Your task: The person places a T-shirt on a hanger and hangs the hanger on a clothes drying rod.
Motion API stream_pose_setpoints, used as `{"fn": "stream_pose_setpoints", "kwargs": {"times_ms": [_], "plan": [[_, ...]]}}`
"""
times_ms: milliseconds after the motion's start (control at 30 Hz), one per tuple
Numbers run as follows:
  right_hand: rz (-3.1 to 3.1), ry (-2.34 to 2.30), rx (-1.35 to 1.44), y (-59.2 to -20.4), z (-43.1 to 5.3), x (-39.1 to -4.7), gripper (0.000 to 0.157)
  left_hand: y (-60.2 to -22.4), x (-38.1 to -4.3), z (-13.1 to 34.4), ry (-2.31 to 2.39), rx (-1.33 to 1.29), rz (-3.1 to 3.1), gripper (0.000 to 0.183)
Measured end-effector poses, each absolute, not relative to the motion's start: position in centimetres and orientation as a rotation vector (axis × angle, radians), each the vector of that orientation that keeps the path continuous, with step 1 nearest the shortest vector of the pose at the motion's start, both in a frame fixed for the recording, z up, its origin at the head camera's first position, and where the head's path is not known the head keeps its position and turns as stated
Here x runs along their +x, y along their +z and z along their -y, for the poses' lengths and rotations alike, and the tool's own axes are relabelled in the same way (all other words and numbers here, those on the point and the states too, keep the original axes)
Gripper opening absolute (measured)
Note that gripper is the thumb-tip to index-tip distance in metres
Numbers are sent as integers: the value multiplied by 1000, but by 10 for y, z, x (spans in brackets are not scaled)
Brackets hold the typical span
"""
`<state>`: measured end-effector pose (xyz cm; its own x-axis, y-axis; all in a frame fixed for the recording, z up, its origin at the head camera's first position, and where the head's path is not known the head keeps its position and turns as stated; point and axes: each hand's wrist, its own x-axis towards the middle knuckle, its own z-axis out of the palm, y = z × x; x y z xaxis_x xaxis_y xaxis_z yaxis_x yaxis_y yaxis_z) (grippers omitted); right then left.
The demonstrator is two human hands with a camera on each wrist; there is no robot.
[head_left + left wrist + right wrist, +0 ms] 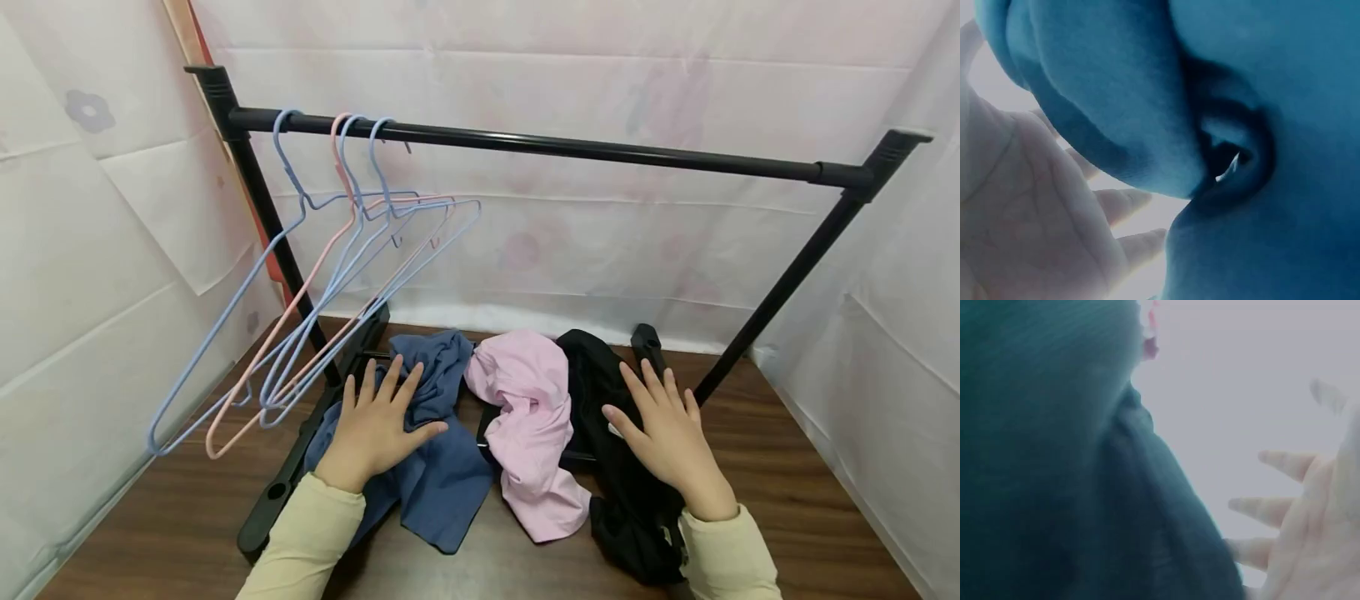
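My left hand (377, 429), fingers spread, is over a crumpled blue garment (450, 475); in the left wrist view the palm appears beside the blue cloth (1110, 94). With fingers likewise spread, my right hand (667, 433) is over a black garment (622, 492) on the right. Dark cloth (1085, 456) fills the left of the right wrist view, beside that palm. Neither hand grips anything; whether they touch the cloth is unclear. Between them lies a twisted pink garment (528, 425). Several blue hangers (225, 308) and a pink hanger (307, 279) hang at the left of the rack.
A black clothes rack (562, 146) spans the space, with slanted posts at both sides. Its left foot (281, 492) lies on the brown wooden table (810, 500), beside the blue garment. White patterned cloth sheets (600, 250) enclose the back and sides.
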<state>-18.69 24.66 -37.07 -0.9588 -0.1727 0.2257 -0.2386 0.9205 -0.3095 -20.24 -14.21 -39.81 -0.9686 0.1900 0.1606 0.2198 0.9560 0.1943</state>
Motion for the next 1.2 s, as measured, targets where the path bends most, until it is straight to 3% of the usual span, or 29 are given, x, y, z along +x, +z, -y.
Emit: {"fn": "stream_pose_setpoints", "kwargs": {"times_ms": [433,867,1200], "plan": [[2761,866,637,-312,-208,-198,62,-403,-201,144,-397,-431,3053,91],[2623,1507,680,-271,-134,-219,52,-414,-204,148,-397,-498,3058,79],[2558,1814,703,-254,-77,-229,55,-418,-202,150,-363,-516,3022,76]]}}
